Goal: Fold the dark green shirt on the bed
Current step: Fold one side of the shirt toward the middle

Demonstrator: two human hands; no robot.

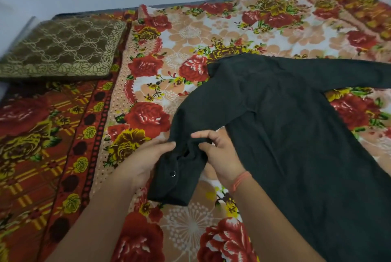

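Observation:
The dark green shirt (pixel 292 126) lies spread on the flowered bed sheet (pixel 190 35), its body running toward the lower right and one sleeve stretching off the right edge. Its other sleeve bends down to the left, and both hands grip it near the cuff. My left hand (pixel 146 160) holds the cuff's left side, where a small button shows. My right hand (pixel 220 153) pinches the sleeve from the right, thumb on top. An orange thread band circles my right wrist.
A brown cushion with a gold lattice pattern (pixel 61 49) lies at the back left on the bed. A pale wall runs behind the bed. The red and orange bordered sheet covers the left side.

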